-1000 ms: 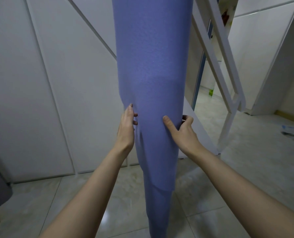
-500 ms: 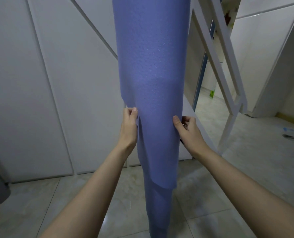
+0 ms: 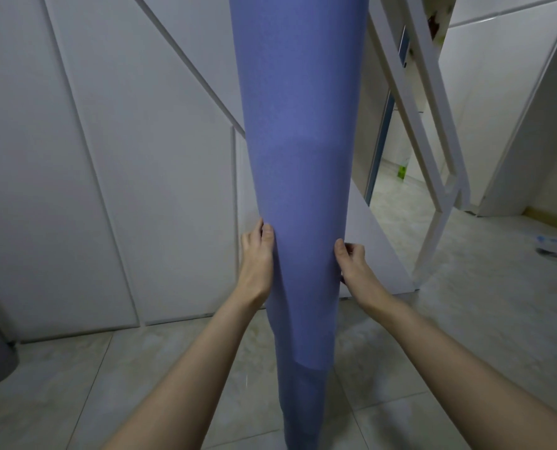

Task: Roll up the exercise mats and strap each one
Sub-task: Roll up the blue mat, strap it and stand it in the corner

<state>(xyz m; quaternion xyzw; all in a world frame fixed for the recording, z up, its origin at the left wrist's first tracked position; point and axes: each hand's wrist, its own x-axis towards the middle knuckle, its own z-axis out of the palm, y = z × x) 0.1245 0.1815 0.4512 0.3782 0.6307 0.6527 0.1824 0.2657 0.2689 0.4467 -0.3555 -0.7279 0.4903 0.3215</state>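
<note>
The blue mat stands upright on the floor; left hand and right hand have slid outward — both clasp its sides; the roll looks tighter, no strap yet.

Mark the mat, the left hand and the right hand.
mat [image 3: 299, 157], head view, middle of its blue front face.
left hand [image 3: 256, 258], head view, back of the hand.
right hand [image 3: 356, 271], head view, back of the hand.
</note>
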